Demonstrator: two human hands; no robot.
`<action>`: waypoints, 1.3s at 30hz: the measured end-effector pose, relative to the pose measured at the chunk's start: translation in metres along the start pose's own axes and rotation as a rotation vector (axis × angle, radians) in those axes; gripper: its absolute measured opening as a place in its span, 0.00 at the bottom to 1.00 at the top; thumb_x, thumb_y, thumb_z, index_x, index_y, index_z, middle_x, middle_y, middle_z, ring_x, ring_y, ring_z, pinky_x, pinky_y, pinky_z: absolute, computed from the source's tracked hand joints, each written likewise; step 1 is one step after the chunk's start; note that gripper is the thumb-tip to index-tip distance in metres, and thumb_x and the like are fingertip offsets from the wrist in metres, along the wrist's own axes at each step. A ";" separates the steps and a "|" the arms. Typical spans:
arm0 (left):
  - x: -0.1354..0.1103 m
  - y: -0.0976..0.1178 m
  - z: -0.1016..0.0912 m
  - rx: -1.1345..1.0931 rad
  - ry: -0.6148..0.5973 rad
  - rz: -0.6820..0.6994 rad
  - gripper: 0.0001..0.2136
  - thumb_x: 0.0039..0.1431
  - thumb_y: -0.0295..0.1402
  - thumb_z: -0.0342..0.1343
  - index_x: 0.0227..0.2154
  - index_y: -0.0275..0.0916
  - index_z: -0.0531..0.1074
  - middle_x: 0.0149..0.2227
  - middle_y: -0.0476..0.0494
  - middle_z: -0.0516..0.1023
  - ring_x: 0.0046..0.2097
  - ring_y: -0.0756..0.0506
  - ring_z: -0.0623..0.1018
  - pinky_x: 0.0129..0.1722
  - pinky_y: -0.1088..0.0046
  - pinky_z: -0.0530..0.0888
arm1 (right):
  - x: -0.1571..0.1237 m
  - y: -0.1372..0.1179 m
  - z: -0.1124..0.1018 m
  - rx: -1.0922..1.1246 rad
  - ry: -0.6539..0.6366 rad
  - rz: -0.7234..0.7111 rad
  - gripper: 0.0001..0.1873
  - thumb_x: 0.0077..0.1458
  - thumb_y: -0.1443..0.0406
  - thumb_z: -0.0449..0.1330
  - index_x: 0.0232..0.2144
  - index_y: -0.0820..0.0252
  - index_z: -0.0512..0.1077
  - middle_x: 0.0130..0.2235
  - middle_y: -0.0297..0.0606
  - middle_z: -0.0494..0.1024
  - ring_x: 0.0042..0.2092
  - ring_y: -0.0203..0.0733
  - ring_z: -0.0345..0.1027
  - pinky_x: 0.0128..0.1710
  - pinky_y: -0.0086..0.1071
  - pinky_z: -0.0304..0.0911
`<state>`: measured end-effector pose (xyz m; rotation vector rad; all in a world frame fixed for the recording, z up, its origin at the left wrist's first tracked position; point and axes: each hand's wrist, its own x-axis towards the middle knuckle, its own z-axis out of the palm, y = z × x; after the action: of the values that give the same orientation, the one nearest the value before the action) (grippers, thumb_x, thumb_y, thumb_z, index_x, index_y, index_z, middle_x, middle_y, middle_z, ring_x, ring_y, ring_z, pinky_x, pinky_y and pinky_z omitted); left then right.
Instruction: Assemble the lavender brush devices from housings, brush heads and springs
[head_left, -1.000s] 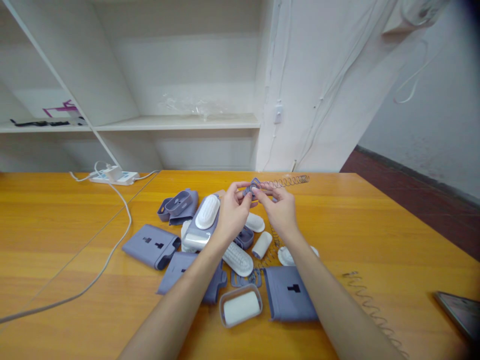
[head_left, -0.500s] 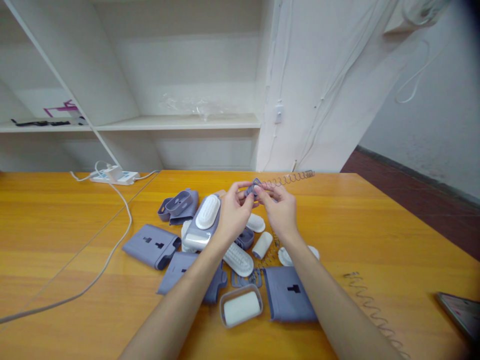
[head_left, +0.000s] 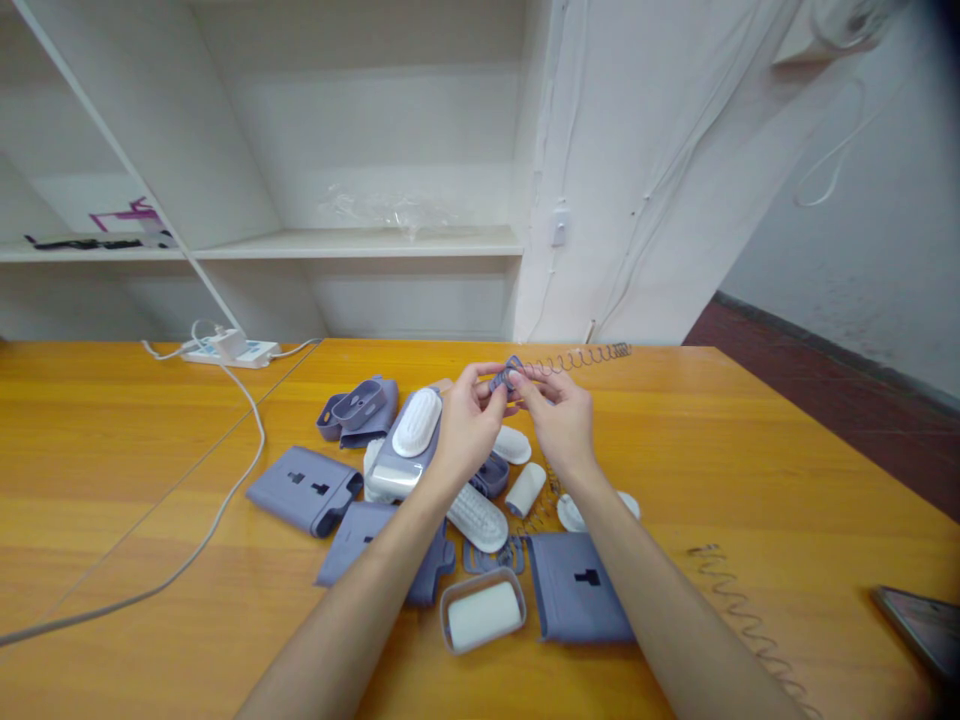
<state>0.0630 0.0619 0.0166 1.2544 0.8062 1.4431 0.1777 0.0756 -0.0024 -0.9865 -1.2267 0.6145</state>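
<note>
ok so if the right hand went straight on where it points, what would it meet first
Probably the small grey piece held between the hands: the right hand points that way, with the left hand just beyond. Depth is hard to judge there.
</note>
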 end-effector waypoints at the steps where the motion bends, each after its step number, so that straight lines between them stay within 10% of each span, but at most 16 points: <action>1: 0.000 0.000 0.000 0.008 0.005 0.003 0.13 0.56 0.35 0.59 0.42 0.37 0.67 0.36 0.42 0.82 0.37 0.45 0.82 0.39 0.66 0.80 | 0.000 0.000 0.000 -0.001 -0.005 0.003 0.16 0.50 0.54 0.65 0.35 0.59 0.78 0.42 0.43 0.78 0.44 0.46 0.74 0.43 0.41 0.73; 20: 0.006 0.021 -0.012 0.025 0.052 -0.329 0.11 0.52 0.21 0.56 0.40 0.32 0.69 0.24 0.44 0.79 0.25 0.48 0.80 0.29 0.73 0.78 | 0.011 -0.016 -0.018 -0.064 -0.376 0.141 0.22 0.46 0.62 0.66 0.46 0.59 0.76 0.49 0.45 0.79 0.46 0.48 0.75 0.44 0.43 0.70; 39: 0.007 0.008 -0.013 -0.003 0.027 -0.194 0.15 0.47 0.24 0.59 0.40 0.33 0.69 0.30 0.46 0.79 0.26 0.51 0.79 0.31 0.72 0.79 | 0.008 -0.010 -0.014 -0.217 -0.315 -0.111 0.11 0.50 0.68 0.64 0.38 0.57 0.77 0.44 0.40 0.76 0.47 0.44 0.71 0.43 0.37 0.70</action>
<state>0.0487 0.0682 0.0226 1.1247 0.9176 1.3063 0.1921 0.0740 0.0097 -1.0172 -1.6435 0.5717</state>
